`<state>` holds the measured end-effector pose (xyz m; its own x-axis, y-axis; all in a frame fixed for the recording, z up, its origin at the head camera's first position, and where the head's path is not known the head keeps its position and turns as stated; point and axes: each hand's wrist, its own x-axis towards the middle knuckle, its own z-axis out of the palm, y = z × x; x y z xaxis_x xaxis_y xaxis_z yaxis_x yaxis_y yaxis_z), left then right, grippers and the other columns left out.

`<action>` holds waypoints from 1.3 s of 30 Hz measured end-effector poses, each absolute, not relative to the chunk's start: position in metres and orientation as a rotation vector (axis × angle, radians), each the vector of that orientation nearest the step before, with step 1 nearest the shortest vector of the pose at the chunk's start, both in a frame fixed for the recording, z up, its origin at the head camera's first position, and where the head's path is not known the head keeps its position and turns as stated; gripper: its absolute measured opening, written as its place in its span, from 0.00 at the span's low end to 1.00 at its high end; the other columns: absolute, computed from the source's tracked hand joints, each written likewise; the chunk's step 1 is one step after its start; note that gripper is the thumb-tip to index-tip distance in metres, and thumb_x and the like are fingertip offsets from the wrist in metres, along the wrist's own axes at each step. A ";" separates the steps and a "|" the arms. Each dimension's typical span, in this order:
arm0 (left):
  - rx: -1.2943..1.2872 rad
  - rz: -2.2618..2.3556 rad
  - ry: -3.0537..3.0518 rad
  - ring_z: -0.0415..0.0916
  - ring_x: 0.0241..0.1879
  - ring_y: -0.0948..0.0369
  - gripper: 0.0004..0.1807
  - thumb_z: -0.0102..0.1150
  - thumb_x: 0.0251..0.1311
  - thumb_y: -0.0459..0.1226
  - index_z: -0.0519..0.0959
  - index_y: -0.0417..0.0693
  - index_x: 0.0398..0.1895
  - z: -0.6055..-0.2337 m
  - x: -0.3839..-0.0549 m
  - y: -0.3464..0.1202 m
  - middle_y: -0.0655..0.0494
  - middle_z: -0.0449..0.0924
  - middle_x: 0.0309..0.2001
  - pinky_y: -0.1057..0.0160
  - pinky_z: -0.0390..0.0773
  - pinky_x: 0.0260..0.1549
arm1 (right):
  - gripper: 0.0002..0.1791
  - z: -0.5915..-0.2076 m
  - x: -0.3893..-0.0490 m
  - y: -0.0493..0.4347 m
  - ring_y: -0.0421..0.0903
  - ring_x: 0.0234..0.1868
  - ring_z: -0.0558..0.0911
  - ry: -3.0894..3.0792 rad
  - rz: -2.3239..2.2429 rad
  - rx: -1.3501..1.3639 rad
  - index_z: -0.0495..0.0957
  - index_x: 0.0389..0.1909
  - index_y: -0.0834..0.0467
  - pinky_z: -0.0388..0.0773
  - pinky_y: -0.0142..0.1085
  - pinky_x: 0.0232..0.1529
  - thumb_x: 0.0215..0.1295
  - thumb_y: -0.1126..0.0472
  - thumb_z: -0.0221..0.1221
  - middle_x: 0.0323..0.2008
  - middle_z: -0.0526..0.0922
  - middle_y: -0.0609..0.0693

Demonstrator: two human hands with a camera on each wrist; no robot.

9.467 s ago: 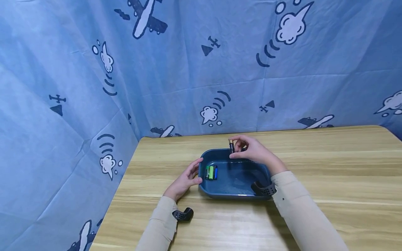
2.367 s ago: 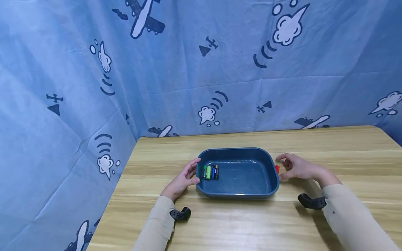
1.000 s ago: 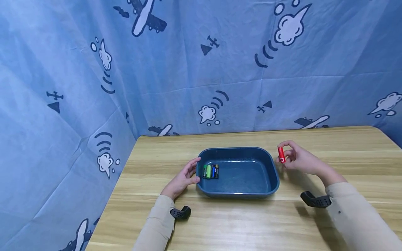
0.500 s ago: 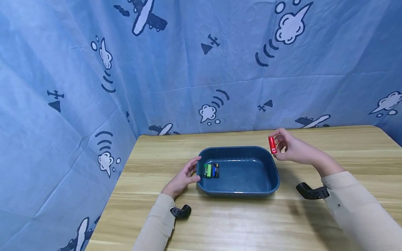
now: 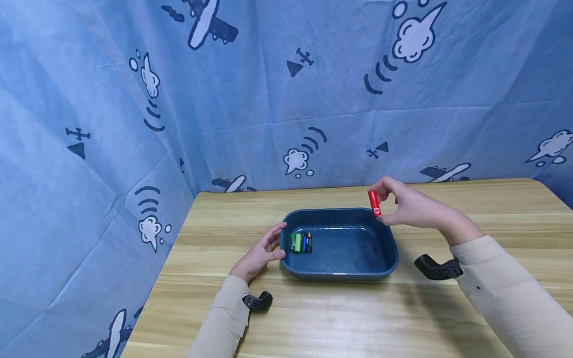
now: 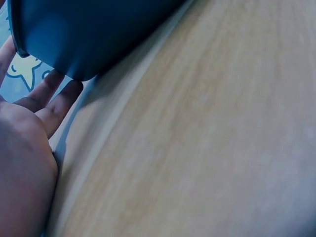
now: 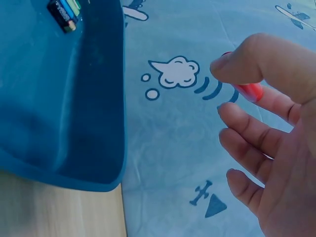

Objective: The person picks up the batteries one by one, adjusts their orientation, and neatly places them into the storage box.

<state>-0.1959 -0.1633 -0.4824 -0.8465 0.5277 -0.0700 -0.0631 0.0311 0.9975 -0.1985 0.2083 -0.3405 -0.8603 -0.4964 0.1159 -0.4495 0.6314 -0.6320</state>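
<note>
Upright between the thumb and fingertips of my right hand (image 5: pixel 409 204) is a red battery (image 5: pixel 374 203) with a white mark. It overlaps the far right rim of a dark blue plastic bin (image 5: pixel 340 275) in the head view; in the right wrist view the thumb partly covers the red battery (image 7: pixel 251 92). Inside the bin, several batteries (image 5: pixel 297 243) stand in a row by the left wall: green, light green, blue-black, and black with a gold end. My left hand (image 5: pixel 257 256) rests against the bin's left end, fingers spread and fairly straight along the outer wall (image 6: pixel 59 34).
The bin stands on a wood-grain table (image 5: pixel 492 214). Behind and to the left hangs a blue curtain (image 5: pixel 250 99) printed with planes and clouds. A black wrist camera (image 5: pixel 258 301) is strapped on the left sleeve, another black camera (image 5: pixel 437 268) on the right.
Earlier, my right hand placed the black-and-gold battery in the row. It then picked up the red battery right of the bin, raised it and moved it left to the rim. My left hand stayed.
</note>
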 end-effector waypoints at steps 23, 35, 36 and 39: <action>0.468 1.862 1.889 0.51 0.67 0.51 0.36 0.55 0.61 0.30 0.54 0.57 0.70 -0.480 -0.197 -0.162 0.48 0.51 0.70 0.54 0.51 0.65 | 0.27 -0.345 -0.211 0.189 0.53 0.48 0.64 2.789 -1.021 -0.802 0.69 0.48 0.60 0.65 0.50 0.47 0.46 0.64 0.70 0.43 0.72 0.53; 0.459 1.862 1.880 0.50 0.67 0.52 0.36 0.55 0.61 0.29 0.54 0.57 0.70 -0.480 -0.196 -0.163 0.49 0.50 0.70 0.55 0.50 0.65 | 0.27 -0.350 -0.217 0.174 0.51 0.49 0.65 2.766 -1.016 -0.825 0.72 0.48 0.60 0.67 0.51 0.48 0.46 0.62 0.70 0.43 0.73 0.52; 0.460 1.863 1.880 0.50 0.67 0.52 0.36 0.55 0.61 0.29 0.54 0.58 0.70 -0.480 -0.196 -0.163 0.49 0.50 0.70 0.55 0.51 0.65 | 0.27 -0.351 -0.218 0.173 0.51 0.49 0.65 2.764 -1.017 -0.829 0.72 0.48 0.59 0.67 0.51 0.48 0.46 0.62 0.70 0.43 0.73 0.52; 0.458 1.863 1.887 0.50 0.67 0.52 0.36 0.55 0.61 0.30 0.54 0.58 0.70 -0.481 -0.196 -0.163 0.49 0.50 0.70 0.55 0.51 0.65 | 0.27 -0.352 -0.220 0.169 0.51 0.49 0.66 2.754 -1.034 -0.840 0.72 0.48 0.59 0.66 0.52 0.48 0.46 0.60 0.71 0.43 0.73 0.53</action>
